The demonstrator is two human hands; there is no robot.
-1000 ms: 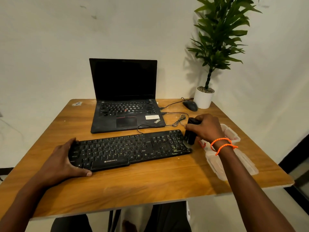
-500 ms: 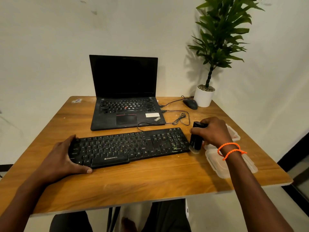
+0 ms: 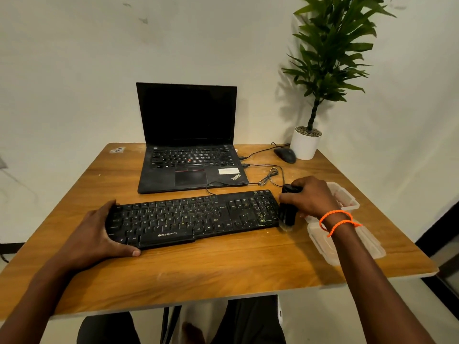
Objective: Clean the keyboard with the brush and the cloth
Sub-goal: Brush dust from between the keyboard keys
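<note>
A black keyboard (image 3: 193, 217) lies across the middle of the wooden table (image 3: 211, 266). My left hand (image 3: 99, 234) grips its left end, thumb along the front edge. My right hand (image 3: 310, 197) holds a black brush (image 3: 286, 214) upright, its pale bristles down on the table right beside the keyboard's right end. No cloth shows in this view.
An open black laptop (image 3: 188, 155) stands behind the keyboard, with cables (image 3: 270, 175) and a black mouse (image 3: 285, 155) to its right. A potted plant (image 3: 305, 145) occupies the far right corner. A clear plastic box with its lid (image 3: 347, 242) lies under my right wrist.
The brush swept off the keyboard's right end out to the right, then came back to touch the table beside that end. My left hand kept its hold.
</note>
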